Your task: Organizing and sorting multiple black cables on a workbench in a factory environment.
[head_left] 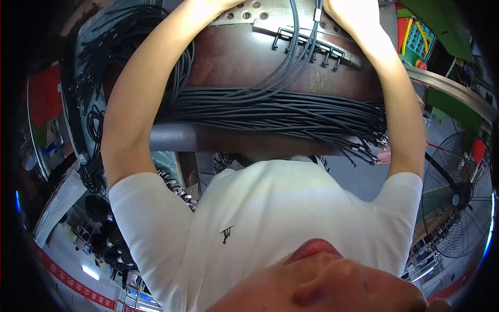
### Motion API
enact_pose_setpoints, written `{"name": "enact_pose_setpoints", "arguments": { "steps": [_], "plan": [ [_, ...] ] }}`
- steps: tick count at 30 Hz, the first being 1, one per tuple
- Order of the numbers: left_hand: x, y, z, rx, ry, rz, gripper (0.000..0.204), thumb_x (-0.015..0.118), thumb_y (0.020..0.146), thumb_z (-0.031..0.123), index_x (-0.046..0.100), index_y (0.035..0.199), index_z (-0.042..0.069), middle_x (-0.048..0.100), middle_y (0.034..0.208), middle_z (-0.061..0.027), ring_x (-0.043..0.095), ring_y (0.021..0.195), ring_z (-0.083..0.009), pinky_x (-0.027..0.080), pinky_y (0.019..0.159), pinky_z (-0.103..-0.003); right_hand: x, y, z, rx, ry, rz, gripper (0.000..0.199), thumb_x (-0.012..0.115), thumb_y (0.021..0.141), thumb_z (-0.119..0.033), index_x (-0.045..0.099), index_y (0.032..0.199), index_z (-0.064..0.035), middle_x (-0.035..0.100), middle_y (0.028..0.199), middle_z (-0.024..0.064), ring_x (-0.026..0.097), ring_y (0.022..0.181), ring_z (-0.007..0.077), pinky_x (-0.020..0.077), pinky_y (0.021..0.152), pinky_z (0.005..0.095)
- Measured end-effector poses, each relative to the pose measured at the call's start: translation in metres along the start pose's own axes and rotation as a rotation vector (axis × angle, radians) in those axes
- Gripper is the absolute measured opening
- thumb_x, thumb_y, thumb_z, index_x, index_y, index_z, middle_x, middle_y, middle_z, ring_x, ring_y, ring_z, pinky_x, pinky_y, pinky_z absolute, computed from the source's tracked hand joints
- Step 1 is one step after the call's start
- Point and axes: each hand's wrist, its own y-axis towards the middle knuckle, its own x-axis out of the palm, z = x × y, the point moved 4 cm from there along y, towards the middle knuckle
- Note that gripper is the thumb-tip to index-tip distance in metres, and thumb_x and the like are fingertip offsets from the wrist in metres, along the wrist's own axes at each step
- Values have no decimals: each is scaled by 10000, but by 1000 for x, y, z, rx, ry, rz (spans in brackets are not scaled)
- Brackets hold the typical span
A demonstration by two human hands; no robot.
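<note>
Both hands reach to the far edge of the view, where they are cut off. My left hand (224,3) is over a metal plate with round holes (232,20); its fingers are out of view. My right hand (349,7) is close beside black cables (297,31), one carrying a white sleeve (317,15); whether it grips them cannot be seen. The cables run over a metal bar with black hook-like pegs (312,47) and curve down to the left. A thick bundle of black cables (270,110) lies across the dark red-brown worktop (228,62), its connector ends at the right.
More black cables (112,41) are heaped at the far left. A metal rail (452,88) and a red-and-green rack with yellow strips (416,39) stand at the right. Below them is a black wire-guarded fan (456,199). The worktop's rounded front edge (176,137) is close to my body.
</note>
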Motion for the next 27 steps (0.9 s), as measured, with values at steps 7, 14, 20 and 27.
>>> {"name": "enact_pose_setpoints", "arguments": {
  "steps": [7, 14, 20, 27],
  "plan": [
    [19, 3, -18, 7, 180, -154, 275, 578, 899, 264, 656, 1033, 38, 669, 979, -148, 632, 865, -261, 507, 784, -377, 7, -1, 15, 120, -3, -120, 289, 518, 883, -267, 649, 956, -20, 648, 915, 220, 625, 829, 370, 496, 755, 457],
    [36, -9, -49, -3, 227, -216, 319, 620, 873, 299, 652, 1063, 46, 666, 1017, -153, 630, 931, -279, 499, 825, -381, 2, -5, 7, 136, 109, 13, 397, 517, 906, -369, 643, 1062, -27, 643, 1036, 216, 614, 950, 384, 482, 853, 463],
    [45, 2, -33, -32, 243, -155, 361, 623, 870, 305, 630, 1114, 39, 654, 1047, -173, 618, 971, -307, 478, 868, -402, 9, -19, 42, 294, 129, -95, 389, 577, 891, -362, 646, 1086, -32, 654, 1042, 190, 617, 967, 348, 478, 859, 434],
    [10, -7, -10, -112, 347, -59, 415, 626, 867, 311, 604, 1172, 30, 640, 1083, -197, 605, 1017, -340, 453, 919, -427, -16, -8, 29, 511, 522, -262, 384, 674, 840, -371, 669, 955, -5, 684, 876, 158, 647, 789, 270, 500, 730, 378]
  ]
}}
